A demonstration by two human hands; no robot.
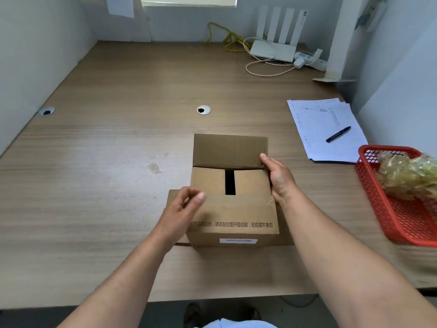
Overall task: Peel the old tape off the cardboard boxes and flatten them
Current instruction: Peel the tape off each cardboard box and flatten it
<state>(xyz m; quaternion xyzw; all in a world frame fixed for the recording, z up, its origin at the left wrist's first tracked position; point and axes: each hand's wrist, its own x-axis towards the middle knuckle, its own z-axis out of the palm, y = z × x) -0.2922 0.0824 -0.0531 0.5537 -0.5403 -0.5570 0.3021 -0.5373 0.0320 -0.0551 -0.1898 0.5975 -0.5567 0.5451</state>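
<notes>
Right grip: the right hand (280, 178) holds the cardboard box (264, 239) at its right wall. The thumb lies on the right edge of the far flap (229, 150), and the other fingers are hidden past the wall.
Left grip: the left hand (182, 209) is at the box's near-left corner with its fingers curled and the thumb tip close to them. Nothing shows between them, so I cannot tell whether it pinches clear tape or closes on nothing.
Box position: it stands upright on the surface (106, 162), directly in front of the person.
Box facing: the opening faces up, and the wall with the white label (238, 241) faces the person. The near flap (236, 209) is folded inward, the far flap leans back, and a side flap (172, 197) is splayed out to the left. A dark slot (230, 182) shows between the inner flaps.
Long axis: it appears to run left to right, across the person.
Step in hand: probably clearing the last tape at the left corner before collapsing the box.
Doing it well: keep the right hand bracing so the box cannot skid. Pull any strip low and along the cardboard, which avoids tearing its face. Then open all flaps and press opposite corners together.
Right of the box: a red basket (371, 185) holds a crumpled yellowish wad, likely peeled tape.
Beyond the box, to the right: papers (319, 143) with a pen (338, 134) lying on them.
</notes>
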